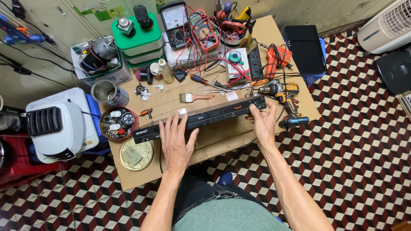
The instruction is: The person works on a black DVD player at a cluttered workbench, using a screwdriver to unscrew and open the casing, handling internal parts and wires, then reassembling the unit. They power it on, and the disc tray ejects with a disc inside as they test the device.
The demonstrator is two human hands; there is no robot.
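Left hand (pixel 176 143) lies flat, open, on the long flat black plastic disc player (pixel 200 118); right hand (pixel 263 123) grips its end; best lifted level, clear of the cordless drill (pixel 282 92) just beyond.

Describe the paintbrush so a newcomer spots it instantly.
Start at the long black disc player held by both hands on the cardboard-covered table. Just beyond its middle lies the paintbrush, flat. It alone has pale bristles and a reddish wooden handle.

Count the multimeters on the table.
2: an analog meter at the table's far edge, and an orange digital meter just right of it. Others may hide under the wires.
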